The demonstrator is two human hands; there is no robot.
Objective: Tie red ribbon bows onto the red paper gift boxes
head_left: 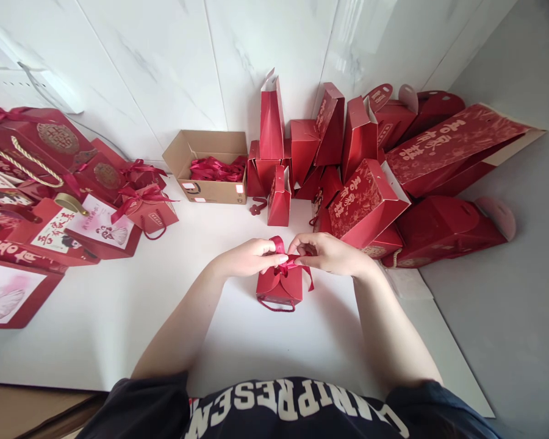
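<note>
A small red gift box (279, 288) with a dark red cord handle (277, 308) stands on the white table in front of me. Over its top runs a red satin ribbon (280, 244), looped upward, with one tail hanging at the right side. My left hand (256, 256) pinches the ribbon loop between thumb and fingers, just above the box. Close beside it, my right hand (322, 251) has its fingertips closed on the ribbon at the right of the knot area. The exact crossing of the ribbon is partly hidden by my fingers.
An open cardboard box (213, 192) full of red ribbons stands behind, near the marbled wall. Several red gift boxes (363, 201) crowd the back right. Finished-looking bags and boxes with bows (150, 210) fill the left. A flower-shaped tag (257, 208) lies near the cardboard box.
</note>
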